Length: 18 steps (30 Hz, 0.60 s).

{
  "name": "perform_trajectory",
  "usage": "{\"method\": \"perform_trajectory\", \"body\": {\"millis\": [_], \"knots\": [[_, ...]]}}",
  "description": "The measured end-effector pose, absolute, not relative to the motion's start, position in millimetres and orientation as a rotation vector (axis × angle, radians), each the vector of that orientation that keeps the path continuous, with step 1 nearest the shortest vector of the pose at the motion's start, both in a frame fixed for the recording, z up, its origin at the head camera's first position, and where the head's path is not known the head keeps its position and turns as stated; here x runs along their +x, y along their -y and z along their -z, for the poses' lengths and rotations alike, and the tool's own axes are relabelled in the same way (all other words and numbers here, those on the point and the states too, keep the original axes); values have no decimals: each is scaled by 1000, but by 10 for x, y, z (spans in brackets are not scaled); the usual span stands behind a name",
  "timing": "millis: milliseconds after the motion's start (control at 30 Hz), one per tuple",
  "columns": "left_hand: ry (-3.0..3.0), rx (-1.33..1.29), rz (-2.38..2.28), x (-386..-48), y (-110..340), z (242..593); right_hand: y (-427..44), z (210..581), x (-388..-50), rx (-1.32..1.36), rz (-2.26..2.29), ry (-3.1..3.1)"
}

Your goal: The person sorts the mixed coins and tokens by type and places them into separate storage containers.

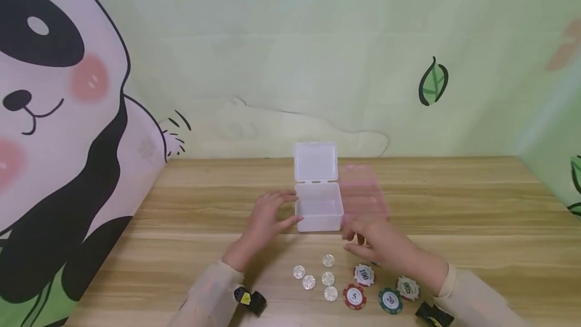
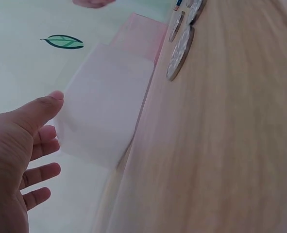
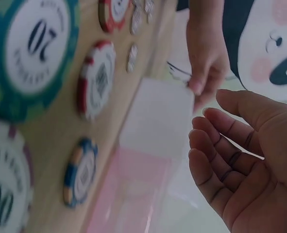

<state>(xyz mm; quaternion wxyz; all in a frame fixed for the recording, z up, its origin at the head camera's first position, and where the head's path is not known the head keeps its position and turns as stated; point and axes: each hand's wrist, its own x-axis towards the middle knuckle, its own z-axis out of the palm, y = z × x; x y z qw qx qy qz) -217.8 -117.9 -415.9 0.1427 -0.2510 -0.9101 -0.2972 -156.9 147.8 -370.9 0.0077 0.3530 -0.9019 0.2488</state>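
Perhaps a careless push could slide the white box (image 1: pixel 319 223), we judge: the left hand (image 1: pixel 265 218), spread and gripping nothing, is at its left side. The right hand (image 1: pixel 379 238), loosely bent, looks empty. Beside the pink box (image 1: pixel 363 191), it faces upward; with lid (image 1: pixel 315 162), its length runs away from us.

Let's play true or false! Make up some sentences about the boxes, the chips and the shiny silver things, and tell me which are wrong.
1. The white box has its lid open. True.
2. In the head view, the pink container is left of the white box. False: it is on the right.
3. The chip marked 5 has a red rim. True.
4. Only two silver discs show in the head view. False: five show.
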Motion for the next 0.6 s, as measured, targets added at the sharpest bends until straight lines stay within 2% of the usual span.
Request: {"method": "perform_trajectory", "body": {"millis": [600], "knots": [[2597, -679, 942, -2185, 1167, 4192, -1164, 3939, -1695, 1287, -550, 2891]]}}
